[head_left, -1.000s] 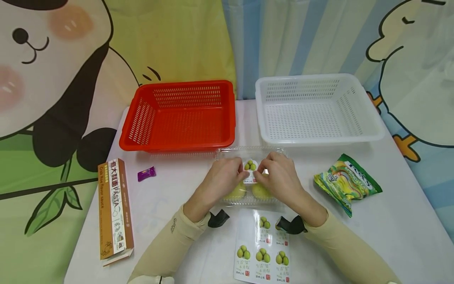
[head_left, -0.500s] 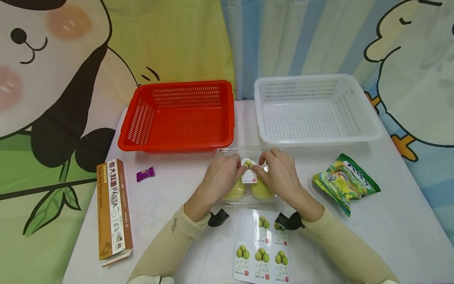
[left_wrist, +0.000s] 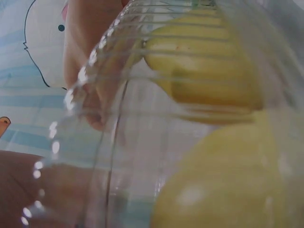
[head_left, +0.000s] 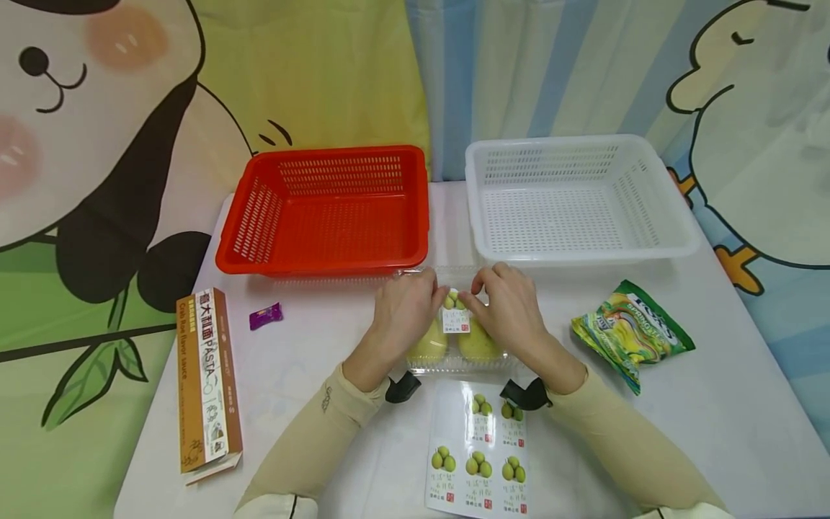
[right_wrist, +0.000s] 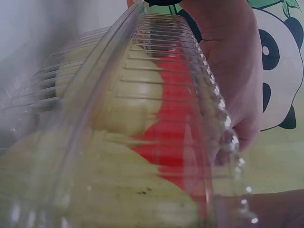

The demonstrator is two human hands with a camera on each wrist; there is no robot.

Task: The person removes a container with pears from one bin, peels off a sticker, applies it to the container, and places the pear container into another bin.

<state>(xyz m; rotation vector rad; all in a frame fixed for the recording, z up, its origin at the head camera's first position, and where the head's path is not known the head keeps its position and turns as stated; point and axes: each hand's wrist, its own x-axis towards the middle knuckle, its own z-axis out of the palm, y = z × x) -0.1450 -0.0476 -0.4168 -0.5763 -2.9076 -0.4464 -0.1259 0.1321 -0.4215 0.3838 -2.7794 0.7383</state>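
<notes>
A clear plastic clamshell box [head_left: 424,367] lies on the table in the head view, with yellow pears [head_left: 478,346] inside. On its lid is a white label sticker [head_left: 456,322] printed with green fruit. My left hand [head_left: 403,306] touches the sticker's upper left edge with the thumb, its fingers bent over the lid. From the other side, my right hand [head_left: 515,306] rests its thumb on the sticker's upper right, the index finger raised apart from it. Both wrist views look through the box's ribbed wall at the pears [left_wrist: 204,61]; the sticker is hidden there.
A sheet of stickers [head_left: 447,422] lies in front of the box. Behind stand a red basket [head_left: 324,267] and a white basket [head_left: 583,256]. To the left are a pasta box [head_left: 207,382] and a purple candy [head_left: 266,316]; a green snack bag [head_left: 635,331] lies right.
Both hands have slid slightly farther from the person, up along the sticker, uncovering more of its lower part. The sticker and box stay in place.
</notes>
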